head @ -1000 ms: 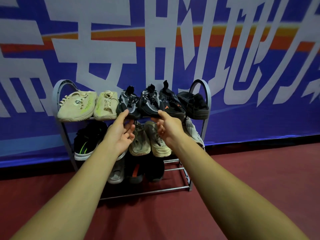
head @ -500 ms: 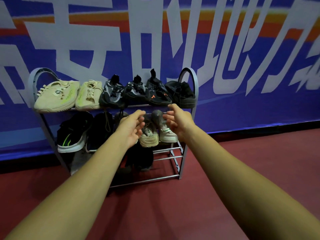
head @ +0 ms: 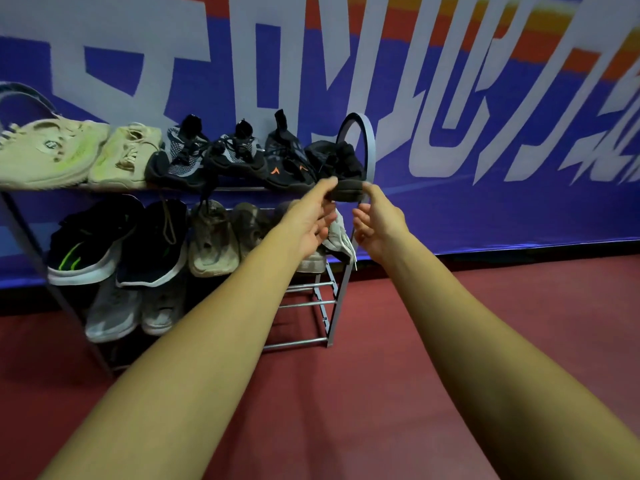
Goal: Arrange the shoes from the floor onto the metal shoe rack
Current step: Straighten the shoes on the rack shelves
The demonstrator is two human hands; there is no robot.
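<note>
Beige knit sneakers [head: 52, 157], a pair, sit far left on the top shelf of the grey metal shoe rack [head: 298, 343]. Next come a black-and-grey mesh pair [head: 180, 161], then a black shoe with orange marks [head: 287, 164]. A plain black fabric shoe [head: 334, 155] sits at the right end, beside the rack's arch.

The plain black shoe appears to lie front to back, toe toward the person.

The left hand [head: 308, 220] has one outstretched digit on the left of the toe sole. Its other fingers [head: 325, 220] are loosely curled below and hold nothing.

The right hand [head: 377, 220] mirrors this on the right of the toe.

The hands flank the toe about equally near, and the shoe lies just above and beyond the fingers. Judgement: a final nudge to seat it squarely.
</note>
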